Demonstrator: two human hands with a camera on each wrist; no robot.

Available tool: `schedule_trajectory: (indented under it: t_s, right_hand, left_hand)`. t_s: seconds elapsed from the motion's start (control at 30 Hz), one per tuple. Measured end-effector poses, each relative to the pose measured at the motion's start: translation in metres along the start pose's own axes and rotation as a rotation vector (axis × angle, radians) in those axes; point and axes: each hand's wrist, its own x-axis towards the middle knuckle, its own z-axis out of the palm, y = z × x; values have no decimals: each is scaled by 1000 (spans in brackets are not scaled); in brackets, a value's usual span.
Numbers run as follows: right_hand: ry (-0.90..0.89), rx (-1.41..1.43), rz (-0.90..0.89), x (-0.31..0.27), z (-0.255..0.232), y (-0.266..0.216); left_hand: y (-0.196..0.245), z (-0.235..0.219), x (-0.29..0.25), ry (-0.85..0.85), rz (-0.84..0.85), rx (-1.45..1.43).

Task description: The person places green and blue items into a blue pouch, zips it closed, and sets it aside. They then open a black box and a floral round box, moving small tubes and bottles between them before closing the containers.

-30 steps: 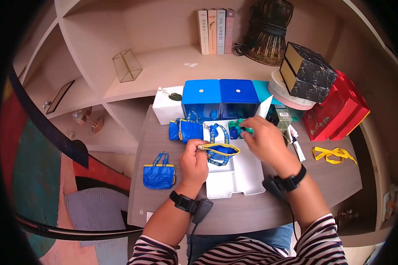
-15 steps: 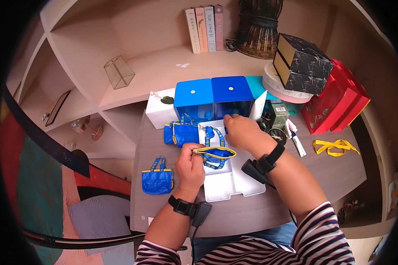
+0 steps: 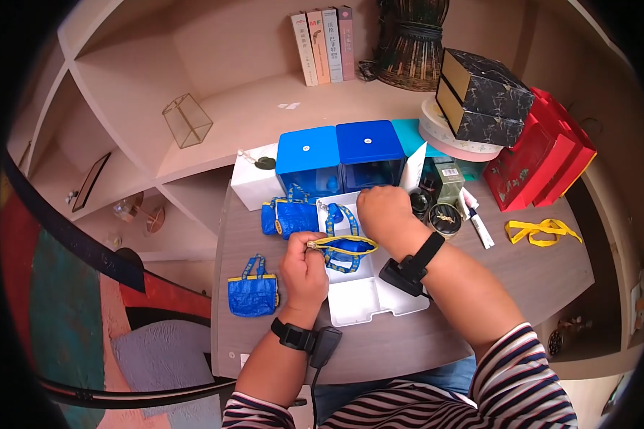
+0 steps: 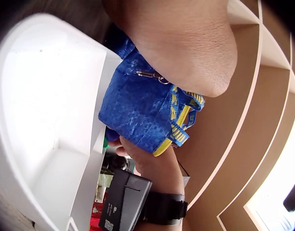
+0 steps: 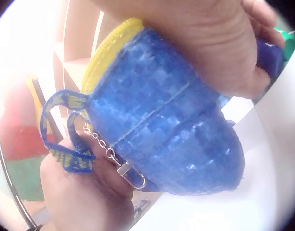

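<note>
Since a second ago the right hand [image 3: 385, 209] has come in from the far right part of the white tray [image 3: 365, 297] to its far end, just beyond the open blue pouch [image 3: 345, 248]; the left hand [image 3: 304, 266] has kept its place, fingers pinching the pouch's yellow zipper rim at the near-left corner, holding it open over the tray; in the right wrist view the right hand's fingers [image 5: 219, 43] curl round small blue and green pieces [image 5: 275, 50] right above the pouch's mouth; a short chain and clasp [image 5: 123, 166] hang from the pouch's strap; two more blue pouches lie on the desk [image 3: 529, 279], one [image 3: 290, 214] beside the tray's far-left corner, one [image 3: 253, 292] well to its left; two blue boxes [image 3: 340, 156] stand behind the tray.
</note>
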Motion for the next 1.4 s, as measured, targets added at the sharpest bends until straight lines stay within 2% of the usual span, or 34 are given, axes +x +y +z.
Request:
schedule_trajectory:
  t_s: [0.33, 0.43, 0.73, 0.8, 0.83, 0.9, 0.93, 1.07, 1.23, 1.33, 1.4]
  right_hand:
    - [52, -18, 17, -2, 10, 12]
    - [143, -28, -1, -4, 15, 14]
    - [12, -122, -135, 1, 5, 19]
    - [-128, -68, -163, 2, -2, 22]
    - [-129, -68, -164, 1, -11, 22]
    - [-319, 44, -70, 1, -27, 18]
    - [-319, 44, -70, 2, -25, 19]
    - [-260, 82, -64, 4, -24, 23]
    - [-242, 148, -10, -2, -25, 22]
    - [-148, 163, 66, -16, -26, 24]
    - [169, 325, 176, -37, -33, 31]
  left_hand:
    - [3, 1, 1, -25, 18, 32]
    - [3, 1, 0, -24, 23, 42]
    - [5, 1, 0, -27, -1, -8]
    - [2, 2, 0, -25, -7, -12]
    - [1, 2, -1, -24, -13, -16]
    - [0, 2, -1, -28, -16, -28]
    - [0, 2, -1, -32, -18, -40]
    - [1, 2, 1, -28, 35, 20]
    - [6, 3, 0, -19, -13, 0]
    - [6, 3, 1, -24, -18, 7]
    - [3, 3, 1, -24, -40, 12]
